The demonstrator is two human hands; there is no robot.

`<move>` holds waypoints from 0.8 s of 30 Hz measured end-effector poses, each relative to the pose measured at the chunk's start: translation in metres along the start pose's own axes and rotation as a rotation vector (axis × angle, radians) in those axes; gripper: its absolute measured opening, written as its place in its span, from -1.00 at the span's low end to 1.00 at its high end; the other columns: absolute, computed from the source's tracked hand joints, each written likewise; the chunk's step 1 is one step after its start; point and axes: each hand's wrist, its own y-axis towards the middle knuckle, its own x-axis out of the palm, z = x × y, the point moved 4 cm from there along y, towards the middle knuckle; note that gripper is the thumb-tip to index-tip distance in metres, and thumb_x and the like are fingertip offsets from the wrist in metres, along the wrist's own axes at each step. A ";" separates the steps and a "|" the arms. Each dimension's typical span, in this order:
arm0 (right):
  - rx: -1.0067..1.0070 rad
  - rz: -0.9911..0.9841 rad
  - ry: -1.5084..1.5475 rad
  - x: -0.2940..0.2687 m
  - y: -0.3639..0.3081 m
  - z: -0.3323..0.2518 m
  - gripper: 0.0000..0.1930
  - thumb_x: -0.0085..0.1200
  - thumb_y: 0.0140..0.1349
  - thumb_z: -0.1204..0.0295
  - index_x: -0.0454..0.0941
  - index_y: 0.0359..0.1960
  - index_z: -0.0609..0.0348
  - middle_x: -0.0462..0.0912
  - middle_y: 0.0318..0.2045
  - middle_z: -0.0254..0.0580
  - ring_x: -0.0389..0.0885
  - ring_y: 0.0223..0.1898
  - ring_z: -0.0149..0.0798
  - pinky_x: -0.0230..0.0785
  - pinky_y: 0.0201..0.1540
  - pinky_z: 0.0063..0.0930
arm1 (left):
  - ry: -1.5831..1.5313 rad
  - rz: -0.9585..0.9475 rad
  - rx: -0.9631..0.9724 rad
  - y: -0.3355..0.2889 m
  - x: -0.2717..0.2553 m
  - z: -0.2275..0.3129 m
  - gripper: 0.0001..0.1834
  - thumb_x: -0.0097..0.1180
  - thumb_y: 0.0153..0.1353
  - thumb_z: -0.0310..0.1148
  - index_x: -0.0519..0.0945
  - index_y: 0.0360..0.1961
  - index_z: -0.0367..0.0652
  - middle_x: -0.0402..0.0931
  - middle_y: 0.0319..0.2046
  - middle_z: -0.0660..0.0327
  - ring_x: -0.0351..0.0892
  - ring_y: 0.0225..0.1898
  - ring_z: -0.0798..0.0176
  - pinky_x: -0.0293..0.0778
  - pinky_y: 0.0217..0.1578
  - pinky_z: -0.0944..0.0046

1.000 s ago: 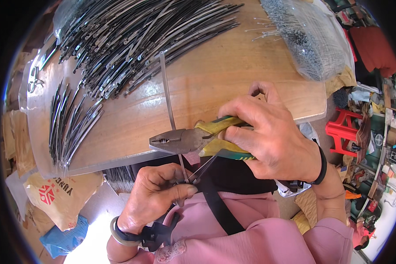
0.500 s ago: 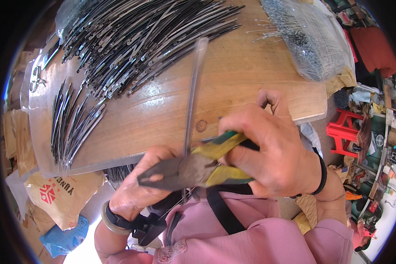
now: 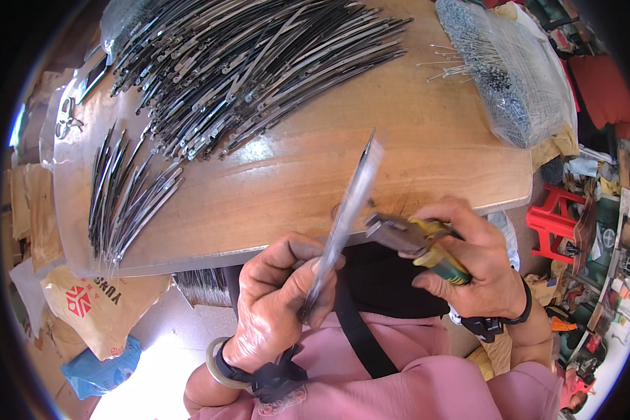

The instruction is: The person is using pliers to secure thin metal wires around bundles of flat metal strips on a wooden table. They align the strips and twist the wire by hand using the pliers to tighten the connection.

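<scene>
My left hand [image 3: 280, 294] is closed around the lower end of a long, thin metal strip [image 3: 341, 227], which slants up and to the right over the table edge. The strip is smeared by motion. In my right hand [image 3: 476, 262] is a pair of pliers [image 3: 416, 241] with yellow and green handles, the jaws pointing left toward the strip but apart from it. Beyond my hands a large heap of dark metal strips [image 3: 252, 77] covers the far left of the table. A smaller bunch of strips [image 3: 129, 199] lies at the left near edge.
The wooden table [image 3: 427, 161] has a clear cover. At its far right lies a clear plastic bag [image 3: 511, 84] of thin wires. Scissors [image 3: 68, 119] rest at the left edge. A red stool [image 3: 556, 220] stands to the right; a paper sack [image 3: 101, 308] lies at lower left.
The pliers have moved right, away from my left hand, and turned. My left hand has come into fuller view, with the strip now leaning to the right.
</scene>
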 end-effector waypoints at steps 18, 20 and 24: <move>-0.177 -0.134 -0.083 0.023 0.000 -0.008 -0.67 0.25 -0.06 0.38 0.50 -0.31 0.36 0.46 -0.11 0.02 0.55 -0.16 -0.03 0.46 -0.16 -0.27 | 0.339 0.121 0.272 -0.009 -0.004 0.001 -0.89 0.01 0.27 -0.51 0.44 -0.36 -0.38 0.36 -0.67 0.23 0.25 -0.77 0.45 0.12 -0.75 0.46; -0.204 -0.150 -0.123 0.028 0.000 -0.014 -0.67 0.19 -0.07 0.42 0.49 -0.29 0.39 0.44 -0.23 0.02 0.54 -0.24 -0.04 0.47 -0.28 -0.31 | 0.373 0.140 0.306 -0.013 -0.013 -0.004 -0.85 0.06 0.25 -0.46 0.44 -0.36 -0.36 0.37 -0.69 0.24 0.24 -0.79 0.45 0.11 -0.78 0.46; -0.249 -0.264 -0.126 0.039 0.007 -0.019 -0.70 0.12 -0.07 0.44 0.46 -0.31 0.41 0.43 -0.32 0.01 0.54 -0.35 -0.10 0.45 -0.48 -0.37 | 0.332 0.224 0.329 -0.027 -0.025 -0.009 -0.78 0.16 0.23 -0.36 0.42 -0.35 -0.29 0.39 -0.70 0.25 0.22 -0.81 0.47 0.10 -0.79 0.47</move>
